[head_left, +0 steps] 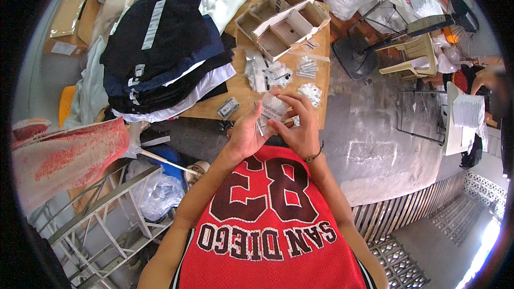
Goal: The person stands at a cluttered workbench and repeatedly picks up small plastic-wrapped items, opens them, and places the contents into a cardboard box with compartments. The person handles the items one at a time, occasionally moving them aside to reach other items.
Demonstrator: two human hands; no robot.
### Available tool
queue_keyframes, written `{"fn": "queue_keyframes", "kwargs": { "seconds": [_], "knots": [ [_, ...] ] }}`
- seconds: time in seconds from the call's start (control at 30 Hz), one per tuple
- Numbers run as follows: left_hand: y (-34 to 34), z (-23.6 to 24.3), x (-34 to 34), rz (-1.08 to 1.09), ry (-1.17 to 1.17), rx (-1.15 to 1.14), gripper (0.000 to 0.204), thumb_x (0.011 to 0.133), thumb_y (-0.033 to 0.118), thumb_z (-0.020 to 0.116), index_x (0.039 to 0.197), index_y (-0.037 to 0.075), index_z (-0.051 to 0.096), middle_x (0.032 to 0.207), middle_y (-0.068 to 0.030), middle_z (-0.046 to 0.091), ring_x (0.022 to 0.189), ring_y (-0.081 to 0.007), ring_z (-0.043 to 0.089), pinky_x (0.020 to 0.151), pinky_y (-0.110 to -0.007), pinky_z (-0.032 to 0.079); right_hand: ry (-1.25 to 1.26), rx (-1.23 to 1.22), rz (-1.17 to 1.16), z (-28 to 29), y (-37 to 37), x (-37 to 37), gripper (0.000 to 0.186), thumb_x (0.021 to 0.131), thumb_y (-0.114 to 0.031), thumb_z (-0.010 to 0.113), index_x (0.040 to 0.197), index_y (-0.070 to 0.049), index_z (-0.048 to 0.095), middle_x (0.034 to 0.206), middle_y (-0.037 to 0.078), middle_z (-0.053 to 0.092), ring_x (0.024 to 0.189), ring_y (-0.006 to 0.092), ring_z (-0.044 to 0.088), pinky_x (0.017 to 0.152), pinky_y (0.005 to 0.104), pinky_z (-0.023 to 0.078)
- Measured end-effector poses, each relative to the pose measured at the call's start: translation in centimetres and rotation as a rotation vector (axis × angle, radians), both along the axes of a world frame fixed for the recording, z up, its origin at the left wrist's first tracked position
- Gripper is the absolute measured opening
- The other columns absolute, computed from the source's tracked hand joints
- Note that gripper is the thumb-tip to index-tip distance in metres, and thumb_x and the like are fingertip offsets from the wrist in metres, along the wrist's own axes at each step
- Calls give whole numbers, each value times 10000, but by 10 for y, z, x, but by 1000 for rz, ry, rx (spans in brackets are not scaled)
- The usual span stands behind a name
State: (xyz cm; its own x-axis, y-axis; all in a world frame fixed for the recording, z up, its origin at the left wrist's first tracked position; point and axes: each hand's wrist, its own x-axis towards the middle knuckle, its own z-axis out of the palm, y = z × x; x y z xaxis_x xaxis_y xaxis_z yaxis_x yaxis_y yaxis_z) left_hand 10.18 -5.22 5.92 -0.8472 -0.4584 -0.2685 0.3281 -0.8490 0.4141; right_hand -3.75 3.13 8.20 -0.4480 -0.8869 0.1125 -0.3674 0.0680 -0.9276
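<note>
A small, pale, translucent rectangular plastic packet with grey print (pixel 274 108) is held up in front of the chest, near the close edge of the wooden surface. Its printed face is turned up toward the wearer; fingers cover its borders, so I cannot tell its long axis for certain, though a thin pale edge at its left runs away from the body. The grip is two-handed: the left hand (pixel 246 132) grasps its left side, the right hand (pixel 301 128) its right, thumb and fingers bent around it.

Just beyond lies the light-brown wooden surface (pixel 241 92). On it are one grey-and-black flat rectangular case (pixel 228 108), left of the hands, and three clusters of small pale packets: one large, mixed heap (pixel 267 73) and two smaller groups (pixel 308 67) (pixel 309 94) to its right; single packets overlap too much to count. Behind them stands one divided brown-and-white cardboard box (pixel 284 21). At left is one pile of black, navy and white folded fabric garments (pixel 166 53).
</note>
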Motion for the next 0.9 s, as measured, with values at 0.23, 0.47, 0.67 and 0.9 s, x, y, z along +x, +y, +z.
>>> {"fn": "queue_keyframes", "kwargs": {
  "seconds": [0.23,0.47,0.67,0.9],
  "knots": [
    [3,2,-4,-21,4,106,592,1082,464,349,1508,53,374,1405,-164,555,1237,-306,600,1021,-456,507,-167,30,-87,-20,6,-4,496,729,-58,846,1194,-40,673,1029,110,671,814,189,682,701,298,564],
    [10,-18,6,-15,-221,-80,350,1055,190,463,1371,42,486,1291,-141,626,1161,-274,642,977,-439,541,-287,117,-140,-25,9,-6,330,808,-70,800,1100,25,681,892,68,651,719,114,638,654,292,548],
    [14,-13,-1,-2,-270,-192,319,1072,116,414,1350,-30,470,1267,-154,628,1130,-263,660,971,-447,574,-539,78,-250,-59,13,-8,197,892,-111,752,982,52,689,837,58,693,720,97,641,597,288,554],
    [17,-17,11,-111,-434,-307,324,1076,129,408,1348,-29,487,1268,-175,632,1088,-300,683,919,-458,598,-487,235,-170,-46,21,-10,201,918,-133,717,975,60,723,819,77,734,724,122,688,617,282,554]
  ]
}}
